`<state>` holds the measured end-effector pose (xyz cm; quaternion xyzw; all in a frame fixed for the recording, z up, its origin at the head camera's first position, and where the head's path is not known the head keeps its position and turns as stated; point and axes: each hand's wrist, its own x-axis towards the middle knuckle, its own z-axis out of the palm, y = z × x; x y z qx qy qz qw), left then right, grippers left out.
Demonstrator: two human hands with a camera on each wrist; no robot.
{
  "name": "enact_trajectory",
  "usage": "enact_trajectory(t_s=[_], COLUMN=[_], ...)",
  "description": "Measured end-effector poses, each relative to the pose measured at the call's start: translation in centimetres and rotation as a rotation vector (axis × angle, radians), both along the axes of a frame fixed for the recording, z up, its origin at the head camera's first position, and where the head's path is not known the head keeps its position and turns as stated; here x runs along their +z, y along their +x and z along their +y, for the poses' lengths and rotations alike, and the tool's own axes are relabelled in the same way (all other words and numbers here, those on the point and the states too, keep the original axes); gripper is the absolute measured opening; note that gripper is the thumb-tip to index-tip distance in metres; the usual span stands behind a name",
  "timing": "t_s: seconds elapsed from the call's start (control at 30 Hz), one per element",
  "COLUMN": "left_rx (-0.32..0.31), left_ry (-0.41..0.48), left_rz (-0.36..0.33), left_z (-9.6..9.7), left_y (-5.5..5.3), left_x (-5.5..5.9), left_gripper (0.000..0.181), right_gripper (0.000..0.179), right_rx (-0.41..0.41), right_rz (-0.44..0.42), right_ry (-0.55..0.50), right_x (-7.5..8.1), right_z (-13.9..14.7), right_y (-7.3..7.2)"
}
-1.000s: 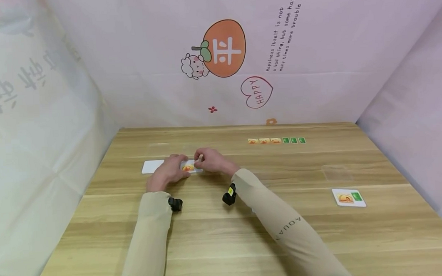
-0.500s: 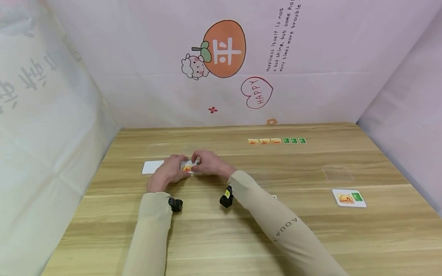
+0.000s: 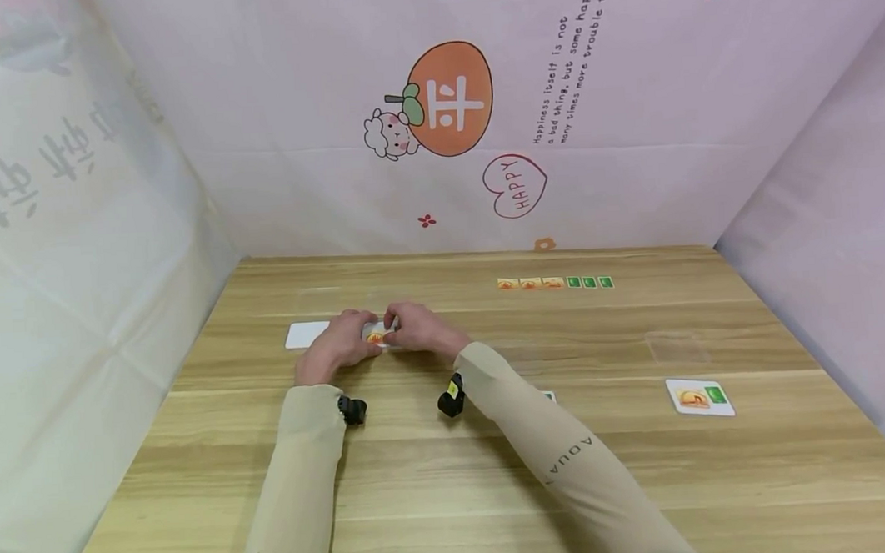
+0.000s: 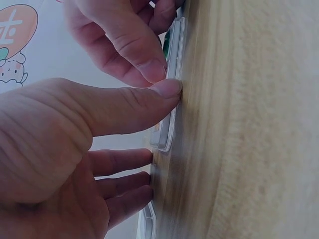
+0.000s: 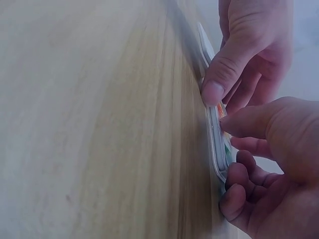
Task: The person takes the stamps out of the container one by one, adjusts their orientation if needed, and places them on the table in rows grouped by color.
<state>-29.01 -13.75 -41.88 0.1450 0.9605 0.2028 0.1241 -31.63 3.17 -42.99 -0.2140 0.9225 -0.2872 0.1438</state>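
White card (image 3: 375,335); right hand (image 3: 418,327) partly covering.

The card (image 4: 163,134) looks shiny plastic, the tabletop (image 3: 393,479) smooth grained wood, the backdrop (image 3: 295,192) creased cloth.

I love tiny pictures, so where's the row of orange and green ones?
In the head view, the row of little pictures is on the table near the back wall, to the right of the right hand and below the HAPPY heart.

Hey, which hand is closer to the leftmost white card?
Left. The left hand overlaps the leftmost white card in the head view; the right hand is farther right, at the picture card.
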Motion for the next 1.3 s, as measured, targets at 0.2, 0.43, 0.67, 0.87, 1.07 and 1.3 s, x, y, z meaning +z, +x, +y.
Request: enact_trajectory(t_s=[0.2, 0.43, 0.67, 0.87, 1.07, 1.3], left_rx=[0.001, 0.006, 0.000, -0.016, -0.020, -0.016], left_ry=[-0.006, 0.000, 0.000, 0.012, 0.004, 0.014], left_rz=[0.000, -0.008, 0.007, 0.017, 0.021, 0.011], left_z=[0.03, 0.03, 0.01, -0.05, -0.02, -0.08], left_y=[0.12, 0.08, -0.02, 0.02, 0.08, 0.02], left_x=[0.05, -0.01, -0.21, -0.13, -0.11, -0.08], left_gripper=[0.057, 0.057, 0.056, 0.056, 0.055, 0.056], right_gripper=[0.017, 0.017, 0.017, 0.006, 0.006, 0.006], right_rx=[-0.007, -0.016, -0.025, -0.034, -0.024, -0.009], right_rz=[0.005, 0.003, 0.030, 0.081, 0.093, 0.111], right_ry=[-0.005, -0.009, -0.006, -0.009, -0.005, -0.001], right_x=[0.00, 0.10, 0.28, 0.28, 0.29, 0.46], right_z=[-0.21, -0.26, -0.45, -0.50, -0.45, -0.30], right_y=[0.06, 0.10, 0.14, -0.03, -0.12, -0.11])
